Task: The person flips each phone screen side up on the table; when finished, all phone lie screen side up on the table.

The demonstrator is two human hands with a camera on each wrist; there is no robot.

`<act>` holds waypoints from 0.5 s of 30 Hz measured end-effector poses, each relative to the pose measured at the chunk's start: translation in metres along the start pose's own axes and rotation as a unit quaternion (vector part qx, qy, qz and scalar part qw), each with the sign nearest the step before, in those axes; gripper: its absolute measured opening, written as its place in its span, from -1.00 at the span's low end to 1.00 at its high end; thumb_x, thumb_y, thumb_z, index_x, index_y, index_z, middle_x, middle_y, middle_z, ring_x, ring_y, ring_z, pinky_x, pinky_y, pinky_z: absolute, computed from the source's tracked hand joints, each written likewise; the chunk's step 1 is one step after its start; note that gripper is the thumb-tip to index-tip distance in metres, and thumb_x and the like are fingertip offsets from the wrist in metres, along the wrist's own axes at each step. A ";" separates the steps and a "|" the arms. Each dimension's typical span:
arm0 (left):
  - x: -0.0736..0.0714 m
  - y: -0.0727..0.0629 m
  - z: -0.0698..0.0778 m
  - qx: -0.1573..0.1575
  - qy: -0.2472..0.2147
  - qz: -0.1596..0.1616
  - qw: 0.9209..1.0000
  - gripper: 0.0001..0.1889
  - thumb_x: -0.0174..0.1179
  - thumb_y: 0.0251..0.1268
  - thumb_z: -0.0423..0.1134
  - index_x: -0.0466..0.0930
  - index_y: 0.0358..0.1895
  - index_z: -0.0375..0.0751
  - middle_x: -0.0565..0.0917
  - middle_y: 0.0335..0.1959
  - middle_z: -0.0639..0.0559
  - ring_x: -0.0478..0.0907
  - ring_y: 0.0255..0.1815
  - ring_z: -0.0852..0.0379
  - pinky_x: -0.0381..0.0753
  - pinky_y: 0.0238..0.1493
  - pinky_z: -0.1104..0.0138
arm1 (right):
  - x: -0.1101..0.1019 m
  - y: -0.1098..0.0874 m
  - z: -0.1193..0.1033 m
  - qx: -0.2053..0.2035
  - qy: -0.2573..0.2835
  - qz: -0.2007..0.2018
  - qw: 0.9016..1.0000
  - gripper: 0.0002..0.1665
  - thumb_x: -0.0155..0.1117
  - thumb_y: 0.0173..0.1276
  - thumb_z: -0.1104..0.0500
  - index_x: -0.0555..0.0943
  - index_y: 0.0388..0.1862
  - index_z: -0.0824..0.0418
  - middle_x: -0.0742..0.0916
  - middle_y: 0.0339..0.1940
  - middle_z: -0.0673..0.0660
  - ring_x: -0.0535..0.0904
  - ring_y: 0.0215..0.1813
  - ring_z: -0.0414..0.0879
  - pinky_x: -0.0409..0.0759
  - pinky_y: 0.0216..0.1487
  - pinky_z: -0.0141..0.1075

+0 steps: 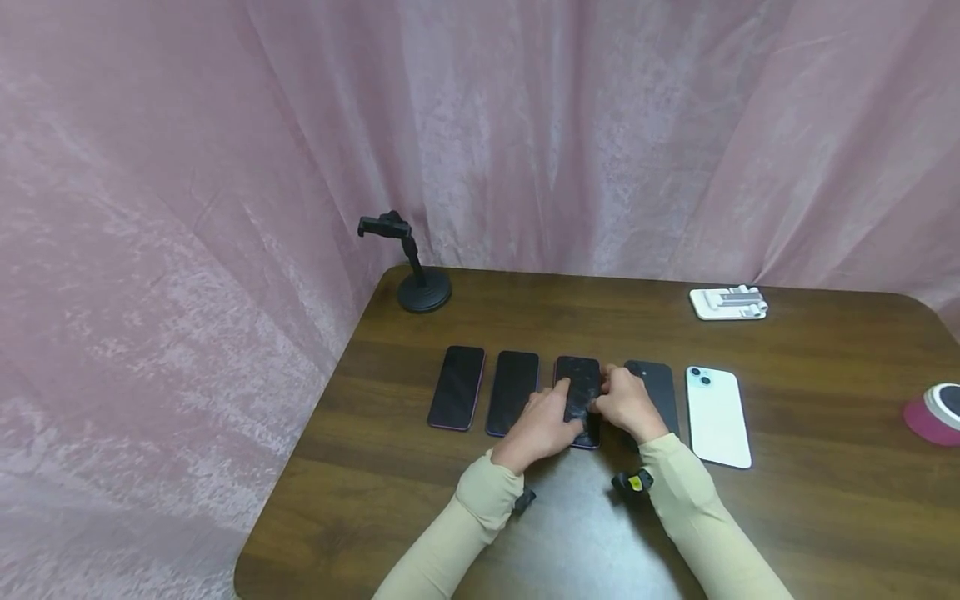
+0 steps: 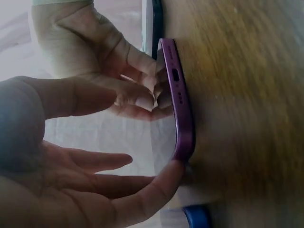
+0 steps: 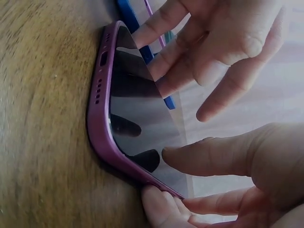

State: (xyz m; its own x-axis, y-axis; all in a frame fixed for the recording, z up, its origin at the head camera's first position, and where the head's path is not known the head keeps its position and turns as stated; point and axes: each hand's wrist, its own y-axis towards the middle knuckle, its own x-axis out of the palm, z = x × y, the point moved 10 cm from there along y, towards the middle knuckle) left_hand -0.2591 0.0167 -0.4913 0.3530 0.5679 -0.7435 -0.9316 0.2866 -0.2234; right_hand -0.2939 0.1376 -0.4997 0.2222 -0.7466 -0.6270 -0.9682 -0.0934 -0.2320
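Note:
A phone with a purple frame [image 1: 583,388] lies screen up on the wooden table, in the middle of a row of phones. My left hand [image 1: 537,425] is at its left side; the fingers are spread, with a fingertip at the lower left corner [image 2: 181,154] and the thumb raised off the glass. From the right, my right hand [image 1: 628,405] pinches the phone's edge, its thumb over the screen [image 3: 137,114] and its fingers along the side. Both hands mirror in the dark glass. Left of this phone lies a blue-edged phone [image 1: 512,390]; right of it, a dark phone [image 1: 658,392], back up, partly behind my right hand.
A phone with a pinkish edge [image 1: 456,388] ends the row at left, a white phone [image 1: 718,421] at right. Farther back stand a black phone stand [image 1: 424,291] and a white folded stand [image 1: 726,305]. A pink, white-rimmed round object [image 1: 932,421] sits far right.

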 end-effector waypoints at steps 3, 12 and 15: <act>-0.002 0.001 -0.002 -0.003 -0.010 -0.003 1.000 -0.25 0.26 0.37 -0.17 0.19 0.54 -0.31 0.45 0.37 -0.27 0.36 0.38 -0.17 0.42 0.28 0.03 | 0.000 0.000 0.000 0.002 0.000 -0.007 1.000 -0.21 0.35 0.19 0.45 0.29 0.38 0.63 0.62 0.04 0.55 0.60 -0.13 0.19 0.65 -0.19 -0.09; -0.006 0.006 0.010 0.025 -0.013 -0.002 1.000 -0.31 0.25 0.39 -0.18 0.24 0.53 -0.19 0.34 0.40 -0.22 0.33 0.35 -0.10 0.47 0.21 0.08 | -0.016 -0.002 -0.006 -0.021 -0.028 0.022 0.999 -0.40 0.31 0.35 0.28 0.43 0.30 0.54 0.65 0.09 0.49 0.59 0.06 0.30 0.54 0.08 0.14; -0.007 0.011 0.020 0.052 -0.005 0.001 0.999 -0.31 0.28 0.37 -0.19 0.26 0.52 -0.18 0.37 0.39 -0.21 0.33 0.36 -0.11 0.46 0.24 0.08 | -0.027 -0.003 -0.010 -0.044 -0.014 0.047 0.998 -0.42 0.27 0.40 0.24 0.44 0.31 0.52 0.64 0.12 0.49 0.60 0.12 0.33 0.54 0.09 0.16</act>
State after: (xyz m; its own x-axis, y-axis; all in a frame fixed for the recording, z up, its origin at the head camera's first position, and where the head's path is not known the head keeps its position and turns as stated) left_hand -0.2699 0.0315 -0.4759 0.3518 0.5757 -0.7381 -0.9187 0.3635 -0.1544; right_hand -0.2981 0.1517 -0.4745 0.1314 -0.7366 -0.6635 -0.9911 -0.0825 -0.1047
